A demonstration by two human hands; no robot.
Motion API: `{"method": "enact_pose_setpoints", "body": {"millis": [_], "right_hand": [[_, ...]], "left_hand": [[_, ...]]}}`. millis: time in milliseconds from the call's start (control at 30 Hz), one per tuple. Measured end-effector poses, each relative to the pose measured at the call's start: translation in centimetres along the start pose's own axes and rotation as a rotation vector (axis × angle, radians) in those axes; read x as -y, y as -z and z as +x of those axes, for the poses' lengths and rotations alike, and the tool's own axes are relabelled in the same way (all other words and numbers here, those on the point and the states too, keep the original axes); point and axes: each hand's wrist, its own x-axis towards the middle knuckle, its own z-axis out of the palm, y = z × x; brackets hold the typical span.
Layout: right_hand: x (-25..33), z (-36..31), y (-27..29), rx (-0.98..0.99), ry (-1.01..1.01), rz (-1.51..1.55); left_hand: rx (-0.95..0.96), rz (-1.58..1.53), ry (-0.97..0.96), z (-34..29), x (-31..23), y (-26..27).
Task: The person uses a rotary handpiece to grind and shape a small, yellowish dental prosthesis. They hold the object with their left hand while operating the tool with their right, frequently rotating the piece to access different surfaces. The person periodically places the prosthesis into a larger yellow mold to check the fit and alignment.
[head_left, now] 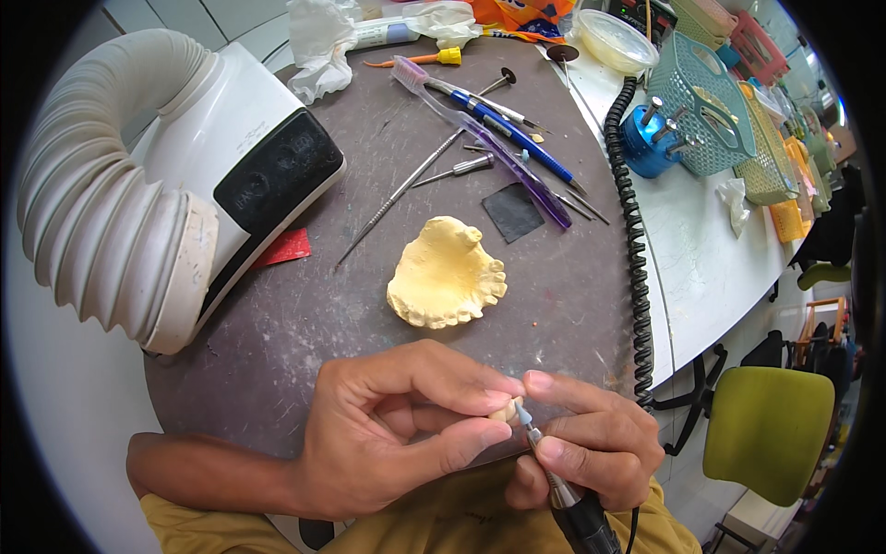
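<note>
Scuffed tabletop (572, 305), green chair (771, 434); left fingers (452, 379) pinch cream piece (504, 414), right fingers (595, 431) grip handpiece (565, 494).

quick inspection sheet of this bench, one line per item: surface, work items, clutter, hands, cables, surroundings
surface: grey-brown tabletop, scratched, pale smears
work items: small cream piece and handpiece in hand; yellow dental cast on tabletop
clutter: purple toothbrush, blue pen and metal tools beyond the cast
hands: left hand pinches the piece; right hand holds the handpiece, blue tip at the piece
cables: black coiled cord along tabletop's right side
surroundings: white hose unit left; green chair right
</note>
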Motion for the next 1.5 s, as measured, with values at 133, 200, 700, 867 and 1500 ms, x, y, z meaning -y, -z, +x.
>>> {"method": "enact_pose_setpoints", "body": {"millis": [133,200,700,867,1500], "right_hand": [[-0.11,-0.11,0.05,0.005,0.012,0.002],[-0.1,-0.11,0.03,0.004,0.012,0.002],[0.02,-0.13,-0.04,-0.003,-0.002,0.003],[0.19,-0.31,0.05,0.003,-0.033,-0.003],[0.15,-0.14,-0.42,-0.057,-0.02,0.002]], "left_hand": [[-0.004,0.006,0.001,-0.02,0.0,0.01],[-0.006,0.004,0.004,-0.03,-0.03,-0.01],[-0.008,-0.009,0.006,-0.05,-0.05,-0.15],[-0.003,0.004,0.005,0.0,-0.09,-0.05],[0.003,-0.005,-0.013,0.03,0.01,-0.04]]}}
